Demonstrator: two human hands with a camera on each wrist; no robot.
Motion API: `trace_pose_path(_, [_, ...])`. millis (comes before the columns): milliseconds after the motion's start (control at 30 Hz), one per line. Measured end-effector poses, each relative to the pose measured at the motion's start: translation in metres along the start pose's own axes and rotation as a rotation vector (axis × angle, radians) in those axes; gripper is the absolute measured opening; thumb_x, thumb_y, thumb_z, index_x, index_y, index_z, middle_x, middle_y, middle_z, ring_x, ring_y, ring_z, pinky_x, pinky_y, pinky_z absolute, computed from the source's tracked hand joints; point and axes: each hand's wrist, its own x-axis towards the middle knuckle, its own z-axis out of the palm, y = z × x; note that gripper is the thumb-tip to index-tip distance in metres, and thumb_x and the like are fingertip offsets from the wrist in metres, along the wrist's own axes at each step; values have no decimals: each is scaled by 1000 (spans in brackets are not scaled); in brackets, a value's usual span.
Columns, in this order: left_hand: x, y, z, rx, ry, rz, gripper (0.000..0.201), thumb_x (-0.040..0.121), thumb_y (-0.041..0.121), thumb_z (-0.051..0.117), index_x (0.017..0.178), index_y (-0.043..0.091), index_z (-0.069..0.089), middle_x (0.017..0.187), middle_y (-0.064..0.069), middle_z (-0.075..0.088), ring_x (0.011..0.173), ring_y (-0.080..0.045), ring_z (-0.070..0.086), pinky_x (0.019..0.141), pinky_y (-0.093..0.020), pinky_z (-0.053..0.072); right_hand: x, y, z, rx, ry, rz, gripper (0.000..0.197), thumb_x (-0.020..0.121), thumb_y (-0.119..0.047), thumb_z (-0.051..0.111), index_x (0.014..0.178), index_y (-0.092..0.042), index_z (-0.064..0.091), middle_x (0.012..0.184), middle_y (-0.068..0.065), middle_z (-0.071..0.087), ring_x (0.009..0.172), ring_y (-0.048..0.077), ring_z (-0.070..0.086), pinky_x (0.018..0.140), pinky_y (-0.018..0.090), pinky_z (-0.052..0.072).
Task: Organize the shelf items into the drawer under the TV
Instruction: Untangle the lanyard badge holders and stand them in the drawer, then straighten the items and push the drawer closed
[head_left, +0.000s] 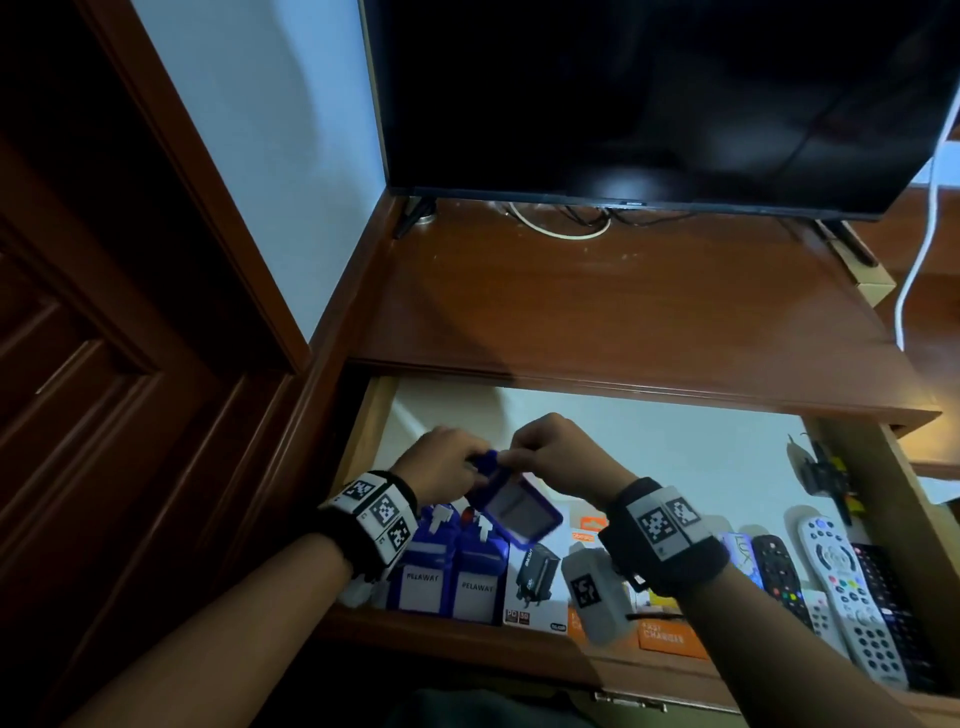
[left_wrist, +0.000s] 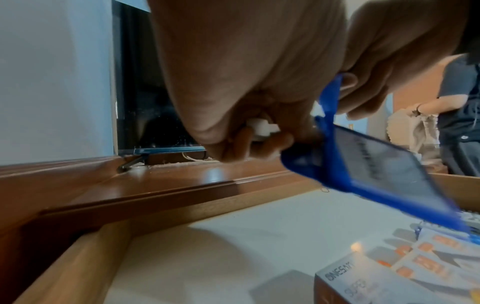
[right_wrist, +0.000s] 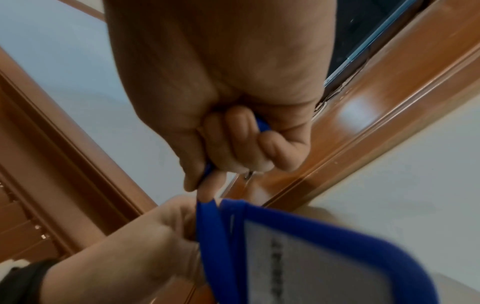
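Observation:
A blue badge holder (head_left: 514, 506) with a clear window hangs tilted above the open drawer (head_left: 649, 447) under the TV (head_left: 649, 98). Both hands hold it by its blue strap. My left hand (head_left: 449, 462) grips the strap end with its white clip (left_wrist: 262, 128). My right hand (head_left: 550, 452) has its fingers curled round the blue strap (right_wrist: 262, 125) just above the holder (right_wrist: 324, 253). In the left wrist view the holder (left_wrist: 374, 166) slants down to the right. Two more blue holders marked PELAWAY (head_left: 447, 577) lie at the drawer's front left.
In the drawer's front row lie charger boxes (head_left: 537, 587), an orange box (head_left: 667, 631), a soap packet (head_left: 740, 551) and several remote controls (head_left: 852, 587). Dark clips (head_left: 823, 473) sit at its right wall. The wooden shelf top (head_left: 597, 306) overhangs the drawer's back. A person stands at the right (left_wrist: 459, 115).

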Motion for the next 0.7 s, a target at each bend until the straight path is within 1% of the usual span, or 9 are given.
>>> trace_pose_path(200, [-15, 0, -10, -246, -143, 28, 10, 79, 1, 66, 78, 10, 68, 78, 2, 66, 76, -15, 64, 70, -29, 51, -12, 14, -4, 194, -12, 44, 33, 86, -21, 70, 56, -11, 60, 41, -10, 40, 42, 9, 30, 43, 20, 26])
trace_pose_path(333, [-27, -5, -14, -522, -189, 43, 24, 85, -2, 61, 87, 20, 68, 86, 2, 70, 78, -7, 67, 70, -23, 52, -24, 22, -1, 401, -10, 34, 35, 86, -28, 67, 62, -4, 59, 54, 10, 40, 50, 16, 33, 46, 24, 28])
trace_pose_path(400, [-31, -6, -12, -643, -140, 68, 21, 85, 4, 62, 92, 22, 69, 94, -6, 71, 88, -21, 68, 77, -36, 55, -26, 21, 3, 480, 12, 5, 38, 84, -33, 64, 64, -2, 57, 61, 14, 44, 56, 22, 37, 48, 25, 32])
trace_pose_path(467, [-33, -3, -9, -751, -77, 98, 20, 81, 11, 64, 96, 23, 70, 99, -13, 70, 95, -38, 63, 85, -48, 50, -26, 19, 6, 575, 43, -15, 33, 87, -27, 61, 63, -5, 57, 60, 15, 52, 59, 25, 46, 49, 25, 39])
trace_pose_path(500, [-32, -1, -9, -806, -40, 98, 22, 82, 10, 64, 99, 23, 70, 97, -10, 70, 92, -35, 62, 84, -46, 50, -24, 18, 7, 625, 71, -15, 29, 90, -17, 60, 63, -7, 59, 60, 10, 56, 59, 25, 51, 50, 24, 42])
trace_pose_path(533, [-31, 1, -8, -860, 2, 97, 23, 85, 6, 63, 101, 22, 68, 92, -5, 70, 85, -25, 62, 79, -39, 49, -21, 18, 9, 677, 97, 2, 28, 92, -7, 58, 64, -10, 61, 60, 5, 60, 58, 22, 55, 51, 24, 46])
trace_pose_path(600, [-31, 10, -6, -955, 63, 107, 25, 89, -1, 58, 106, 17, 64, 87, 3, 68, 72, -6, 57, 70, -25, 44, -19, 14, 14, 784, 127, 54, 22, 90, -2, 57, 74, -15, 64, 64, -2, 65, 57, 12, 60, 54, 23, 51])
trace_pose_path(633, [-32, 14, -4, -996, 88, 113, 24, 90, 2, 58, 108, 16, 63, 89, 0, 67, 70, -6, 54, 68, -23, 42, -18, 12, 17, 829, 134, 67, 14, 84, -7, 62, 74, -17, 65, 63, -1, 64, 54, 10, 59, 50, 23, 50])
trace_pose_path(700, [-34, 21, 2, -1092, 142, 116, 25, 85, 13, 63, 110, 16, 63, 95, -12, 62, 71, -14, 47, 65, -25, 38, -22, 8, 22, 911, 149, 49, 4, 72, -13, 62, 75, -10, 65, 63, 12, 57, 49, 15, 48, 42, 22, 40])
